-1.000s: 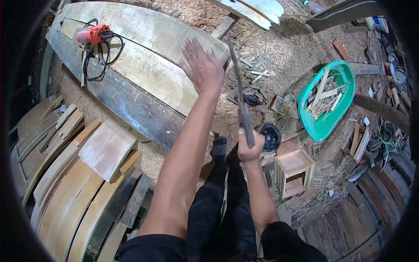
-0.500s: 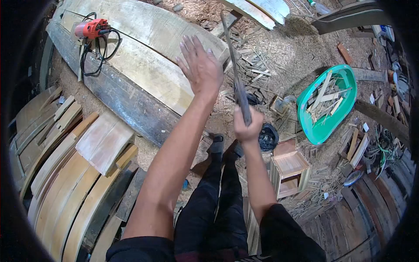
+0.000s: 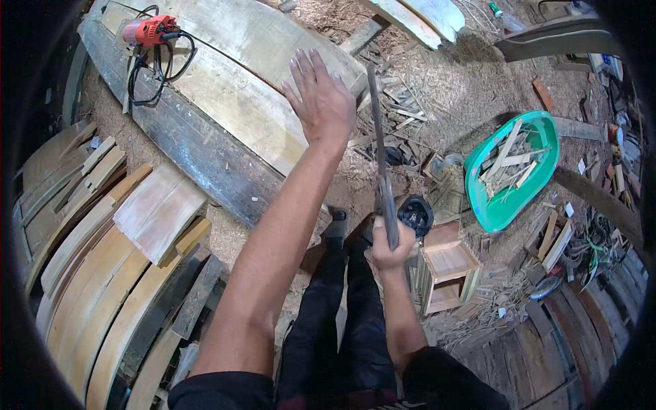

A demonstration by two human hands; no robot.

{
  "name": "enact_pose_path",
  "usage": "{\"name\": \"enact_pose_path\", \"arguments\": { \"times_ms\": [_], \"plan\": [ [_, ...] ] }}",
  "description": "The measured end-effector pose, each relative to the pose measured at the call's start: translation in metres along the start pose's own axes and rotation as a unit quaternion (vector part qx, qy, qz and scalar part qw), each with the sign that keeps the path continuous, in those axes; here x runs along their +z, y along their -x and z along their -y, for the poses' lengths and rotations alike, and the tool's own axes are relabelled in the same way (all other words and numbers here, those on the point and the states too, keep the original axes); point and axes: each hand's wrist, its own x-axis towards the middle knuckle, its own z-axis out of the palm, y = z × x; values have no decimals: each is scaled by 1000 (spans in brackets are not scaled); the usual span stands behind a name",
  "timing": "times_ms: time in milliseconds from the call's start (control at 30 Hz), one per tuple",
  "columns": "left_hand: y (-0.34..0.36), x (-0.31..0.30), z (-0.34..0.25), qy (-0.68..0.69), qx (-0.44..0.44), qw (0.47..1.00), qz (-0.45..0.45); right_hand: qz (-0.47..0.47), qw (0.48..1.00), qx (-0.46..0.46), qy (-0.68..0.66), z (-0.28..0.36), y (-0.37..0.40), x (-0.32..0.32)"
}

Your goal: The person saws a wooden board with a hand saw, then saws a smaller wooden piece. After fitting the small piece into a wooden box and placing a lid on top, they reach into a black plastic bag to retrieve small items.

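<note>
My left hand [image 3: 324, 106] lies flat with fingers spread near the end of a wide pale wooden plank [image 3: 225, 34]. In my right hand [image 3: 393, 244] is the handle of a handsaw [image 3: 380, 137], its thin blade seen nearly edge-on and pointing away from me. The blade runs just beside the plank's near right end, its tip overlapping the plank's corner in this view. Beneath the plank is a dark weathered board [image 3: 191, 154], with another pale board between them.
A red power tool [image 3: 150, 31] with a coiled black cord rests on the boards' far left. At right stands a green tub [image 3: 506, 217] of wood scraps. A small wooden box [image 3: 451, 263] is by my right forearm; curved planks [image 3: 102, 287] are stacked at left. Sawdust and offcuts cover the floor.
My right hand has drawn the handsaw back toward my body. The left hand keeps its place on the plank, while the whole view has shifted slightly.
</note>
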Motion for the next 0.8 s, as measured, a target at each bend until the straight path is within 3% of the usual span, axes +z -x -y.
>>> {"name": "enact_pose_path", "arguments": {
  "times_ms": [133, 233, 300, 367, 433, 533, 633, 800],
  "plan": [
    [0, -3, -2, -19, 9, 1000, -6, 57, 995, 73, -28, 9, -73, 22],
    [2, -3, -4, -23, 3, 1000, -1, 61, 998, 29, 19, 6, -58, 14],
    [1, -4, -4, -26, 2, 1000, 0, 25, 999, -27, 25, -5, -5, -6],
    [-6, -5, -4, -16, 5, 1000, -12, 17, 999, -27, 0, -10, -7, -3],
    [3, -3, -4, -15, 15, 1000, 0, 24, 997, 58, -37, 3, -37, 9],
    [6, -4, -2, -28, 22, 999, -1, 41, 996, 83, -19, 12, -88, 34],
    [14, -3, -7, -44, 17, 999, 8, 1, 993, 109, -44, 11, -48, 15],
    [16, 1, -13, -41, 21, 999, 15, 12, 999, 52, 1, -4, -54, 10]
  ]
}}
